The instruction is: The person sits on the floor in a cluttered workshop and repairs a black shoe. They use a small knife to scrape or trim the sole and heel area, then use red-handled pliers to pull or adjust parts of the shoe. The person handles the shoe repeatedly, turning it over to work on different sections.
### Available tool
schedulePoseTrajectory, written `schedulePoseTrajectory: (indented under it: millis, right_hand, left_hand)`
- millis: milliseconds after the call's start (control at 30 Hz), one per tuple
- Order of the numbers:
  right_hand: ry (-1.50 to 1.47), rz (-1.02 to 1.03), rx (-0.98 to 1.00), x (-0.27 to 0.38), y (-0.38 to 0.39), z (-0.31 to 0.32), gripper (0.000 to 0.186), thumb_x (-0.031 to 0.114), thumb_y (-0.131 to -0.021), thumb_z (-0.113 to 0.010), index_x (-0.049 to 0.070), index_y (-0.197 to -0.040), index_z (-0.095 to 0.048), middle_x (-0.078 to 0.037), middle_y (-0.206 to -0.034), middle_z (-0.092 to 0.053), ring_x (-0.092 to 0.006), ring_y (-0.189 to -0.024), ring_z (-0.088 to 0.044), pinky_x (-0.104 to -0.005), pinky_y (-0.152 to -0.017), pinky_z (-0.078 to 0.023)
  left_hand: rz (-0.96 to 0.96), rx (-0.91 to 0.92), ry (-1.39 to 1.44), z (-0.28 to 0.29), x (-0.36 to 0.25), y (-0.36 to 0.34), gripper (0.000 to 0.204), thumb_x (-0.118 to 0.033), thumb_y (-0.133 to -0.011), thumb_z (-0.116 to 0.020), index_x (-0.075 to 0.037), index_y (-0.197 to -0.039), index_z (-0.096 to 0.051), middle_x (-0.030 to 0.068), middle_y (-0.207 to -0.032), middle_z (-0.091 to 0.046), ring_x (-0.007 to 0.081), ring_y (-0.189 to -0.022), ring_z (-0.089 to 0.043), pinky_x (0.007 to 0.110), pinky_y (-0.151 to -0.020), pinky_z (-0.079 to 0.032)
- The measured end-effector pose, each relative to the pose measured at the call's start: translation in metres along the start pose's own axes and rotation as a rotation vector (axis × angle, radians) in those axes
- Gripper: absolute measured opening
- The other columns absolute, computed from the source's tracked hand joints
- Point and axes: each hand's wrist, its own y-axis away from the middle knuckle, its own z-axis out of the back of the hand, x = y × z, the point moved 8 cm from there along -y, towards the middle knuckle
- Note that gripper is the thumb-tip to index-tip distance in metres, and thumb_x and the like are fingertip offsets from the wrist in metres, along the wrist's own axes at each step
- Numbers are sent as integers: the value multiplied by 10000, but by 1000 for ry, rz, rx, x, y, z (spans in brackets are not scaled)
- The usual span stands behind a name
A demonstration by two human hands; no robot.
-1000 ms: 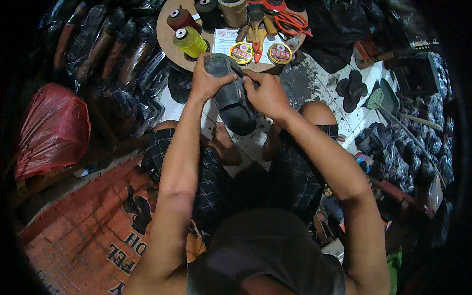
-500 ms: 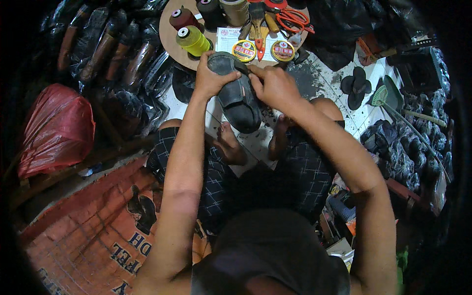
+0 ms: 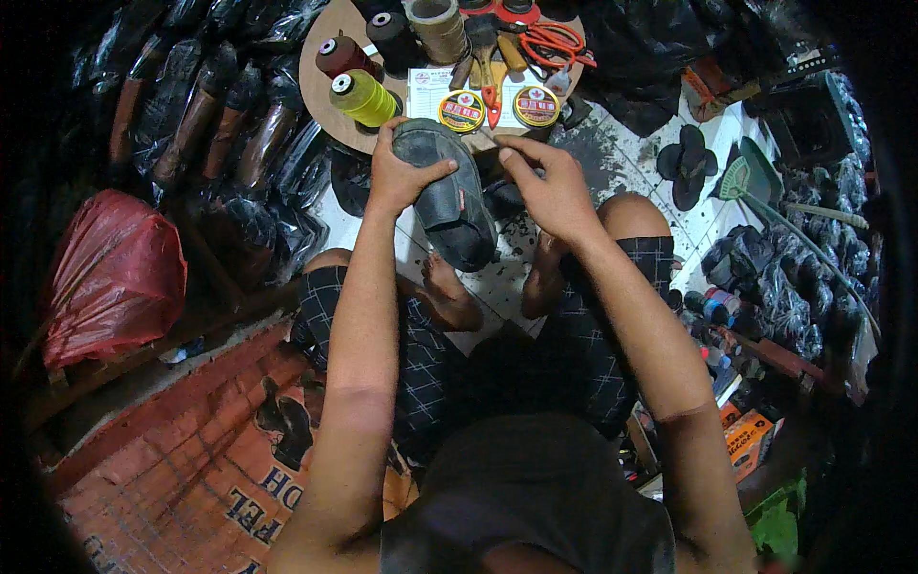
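Observation:
My left hand is wrapped round the left edge of a worn black sandal, thumb across its broad strap. The sandal hangs over my feet, its open toe end toward me. To its right, my right hand is apart from it, thumb and forefinger pinched together. A thin sliver shows at the fingertips, too small to name. Just beyond the hands, a round wooden table holds a yellow thread spool, two round tins, one of them a yellow-and-red tin, and a brush.
Red-handled scissors and more thread spools lie on the table. Plastic-wrapped goods line the left, with a red plastic bag nearer. At right are dark slippers, a green dustpan and bagged items.
My right hand has drawn away from the sandal to the right. The sandal, in my left hand, sits slightly lower and further left, with its strap more exposed.

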Motion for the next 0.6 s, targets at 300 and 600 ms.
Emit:
schedulePoseTrajectory:
  millis: [300, 600]
  right_hand:
    - [95, -37, 48, -19, 2, -31, 350, 254, -1045, -690, 26, -1302, -758, -238, -1189, -787, -344, -1169, -764, -397, -1009, -557]
    - [135, 97, 63, -8, -10, -27, 365, 279, -1013, -682, 27, -1258, -780, -276, -1166, -753, -446, -1132, -730, -450, -981, -573]
  left_hand:
    - [-27, 28, 15, -2, 1, -3, 1028, -258, -576, -1080, -27, -1393, -500, 146, -1210, -717, 248, -1118, -706, 397, -1007, -574]
    - [-16, 30, 32, -3, 1, -6, 1032, -255, -560, -1085, -17, -1386, -513, 140, -1204, -717, 243, -1115, -702, 395, -1002, -573]
